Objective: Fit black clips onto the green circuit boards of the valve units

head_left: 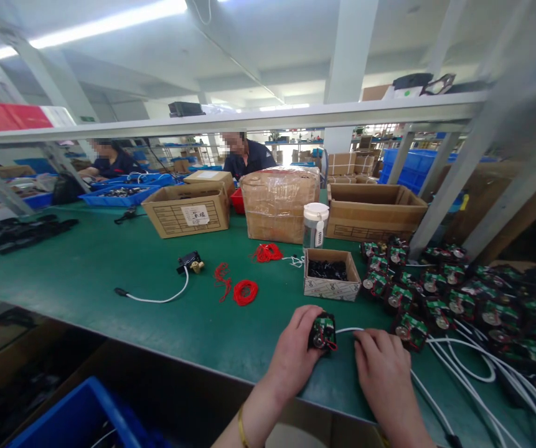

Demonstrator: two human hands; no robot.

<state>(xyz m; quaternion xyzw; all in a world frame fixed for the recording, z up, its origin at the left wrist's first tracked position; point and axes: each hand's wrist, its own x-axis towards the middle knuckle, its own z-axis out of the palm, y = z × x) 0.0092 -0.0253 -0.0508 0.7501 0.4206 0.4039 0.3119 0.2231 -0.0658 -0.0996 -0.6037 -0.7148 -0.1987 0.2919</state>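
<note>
Module (325,328), gripped by the left hand (294,348) near the front edge of the surface (104,261); the right hand (382,361) pinches its white cable (348,329), apparently to steady it. Similar modules (461,301) crowd the right edge, presumably for easy reach.

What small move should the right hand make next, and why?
Probably ease the white cable straighter with the right hand: the left hand grips the circuit unit, the cable bows slightly beside it, and the right hand covers part of the cable.
</note>
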